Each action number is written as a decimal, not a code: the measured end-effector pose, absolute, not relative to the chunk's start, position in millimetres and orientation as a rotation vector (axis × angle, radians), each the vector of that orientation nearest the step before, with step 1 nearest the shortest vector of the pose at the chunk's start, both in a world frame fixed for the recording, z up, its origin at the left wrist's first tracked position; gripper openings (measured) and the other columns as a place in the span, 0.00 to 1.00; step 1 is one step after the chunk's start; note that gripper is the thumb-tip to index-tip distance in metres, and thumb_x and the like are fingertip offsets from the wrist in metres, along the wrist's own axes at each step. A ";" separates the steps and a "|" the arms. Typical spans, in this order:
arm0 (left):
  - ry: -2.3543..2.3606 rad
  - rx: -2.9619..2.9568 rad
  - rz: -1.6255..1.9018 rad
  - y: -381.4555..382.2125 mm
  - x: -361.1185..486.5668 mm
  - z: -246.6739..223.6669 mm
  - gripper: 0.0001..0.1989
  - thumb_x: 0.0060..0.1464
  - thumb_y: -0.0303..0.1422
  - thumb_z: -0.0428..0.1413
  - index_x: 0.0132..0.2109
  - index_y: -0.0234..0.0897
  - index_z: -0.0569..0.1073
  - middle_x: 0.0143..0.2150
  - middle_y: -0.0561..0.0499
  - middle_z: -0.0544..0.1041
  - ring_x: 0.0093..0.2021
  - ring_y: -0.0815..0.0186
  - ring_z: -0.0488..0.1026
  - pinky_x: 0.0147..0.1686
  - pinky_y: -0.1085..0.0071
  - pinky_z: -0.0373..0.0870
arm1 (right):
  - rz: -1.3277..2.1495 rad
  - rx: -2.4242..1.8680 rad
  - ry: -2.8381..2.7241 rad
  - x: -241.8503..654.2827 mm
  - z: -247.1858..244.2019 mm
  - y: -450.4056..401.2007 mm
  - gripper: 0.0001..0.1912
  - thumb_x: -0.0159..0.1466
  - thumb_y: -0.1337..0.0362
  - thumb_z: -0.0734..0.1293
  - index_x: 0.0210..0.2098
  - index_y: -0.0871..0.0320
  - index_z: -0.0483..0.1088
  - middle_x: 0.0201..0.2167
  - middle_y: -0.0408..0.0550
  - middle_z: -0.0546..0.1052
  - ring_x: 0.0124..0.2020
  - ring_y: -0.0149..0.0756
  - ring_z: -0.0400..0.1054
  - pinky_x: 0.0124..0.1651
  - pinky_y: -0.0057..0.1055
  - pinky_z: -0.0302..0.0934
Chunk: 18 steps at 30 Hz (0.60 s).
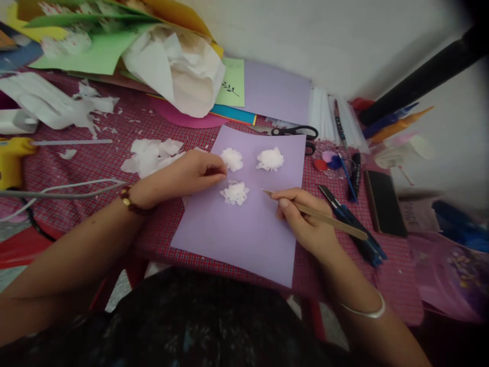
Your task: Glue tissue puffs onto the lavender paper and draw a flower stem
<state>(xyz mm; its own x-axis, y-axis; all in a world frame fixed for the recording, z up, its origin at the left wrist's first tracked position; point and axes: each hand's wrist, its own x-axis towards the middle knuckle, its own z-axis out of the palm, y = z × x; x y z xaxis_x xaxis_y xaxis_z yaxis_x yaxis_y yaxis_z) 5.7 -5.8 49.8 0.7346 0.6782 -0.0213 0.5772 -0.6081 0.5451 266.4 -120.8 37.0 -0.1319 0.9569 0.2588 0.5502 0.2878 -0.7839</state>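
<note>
A purple sheet of paper point(244, 239) lies at an angle before me. On its upper half sit three white crumpled-tissue puffs: one at upper left point(232, 159), one at upper right point(270, 159) and one below point(235, 193). My left hand point(191, 172) is beside the two left puffs, thumb and fingertips drawn together; whatever they may hold is too small to make out. In my right hand point(305, 219) is a slim wooden stick point(328, 219), gripped near its pointed end. Its tip is just over the paper, right of the lower puff.
Loose white tissue point(151, 155) lies left of the sheet. Black-handled scissors point(284, 131) touch its top edge. A box cutter point(353, 224), a marker point(355, 176) and a phone point(385, 203) are on the right. A yellow glue gun point(15, 160) and cords occupy the left.
</note>
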 end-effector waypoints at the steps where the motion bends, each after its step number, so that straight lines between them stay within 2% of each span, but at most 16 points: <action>1: 0.926 2.440 0.213 -6.2 5.6 49.5 0.12 0.60 0.35 0.48 0.39 0.36 0.75 0.35 0.51 0.76 0.34 0.68 0.71 0.35 0.73 0.62 | 0.673 -1.367 -1.812 266.3 37.2 -120.4 0.09 0.67 0.63 0.63 0.41 0.54 0.75 0.23 0.39 0.74 0.24 0.29 0.68 0.28 0.27 0.62; 4: 0.905 2.511 0.123 -8.1 8.7 48.6 0.12 0.61 0.35 0.48 0.38 0.35 0.74 0.37 0.49 0.74 0.36 0.67 0.71 0.37 0.72 0.63 | 0.624 -1.415 -1.885 267.3 37.7 -117.5 0.09 0.68 0.63 0.62 0.41 0.54 0.75 0.23 0.40 0.75 0.25 0.30 0.69 0.30 0.29 0.62; 7: 0.927 2.546 0.091 -10.4 11.2 47.0 0.12 0.62 0.35 0.48 0.39 0.35 0.73 0.39 0.49 0.73 0.37 0.66 0.70 0.37 0.71 0.64 | 0.494 -1.490 -1.875 269.9 38.6 -114.7 0.09 0.68 0.62 0.62 0.40 0.54 0.75 0.27 0.42 0.77 0.30 0.34 0.72 0.40 0.37 0.65; 11: 0.932 2.579 0.073 -12.7 11.4 45.2 0.11 0.64 0.35 0.48 0.39 0.35 0.72 0.39 0.49 0.71 0.37 0.66 0.71 0.38 0.71 0.64 | 0.484 -1.504 -1.789 271.7 41.3 -117.0 0.13 0.70 0.58 0.59 0.44 0.52 0.74 0.33 0.45 0.79 0.37 0.39 0.73 0.52 0.47 0.62; 18: 0.933 2.588 0.058 -13.9 11.3 44.9 0.10 0.64 0.35 0.48 0.39 0.35 0.71 0.40 0.49 0.71 0.38 0.65 0.71 0.37 0.71 0.64 | 0.594 -1.277 -1.803 266.1 39.9 -127.2 0.13 0.70 0.63 0.58 0.46 0.53 0.73 0.29 0.43 0.77 0.35 0.36 0.73 0.51 0.43 0.65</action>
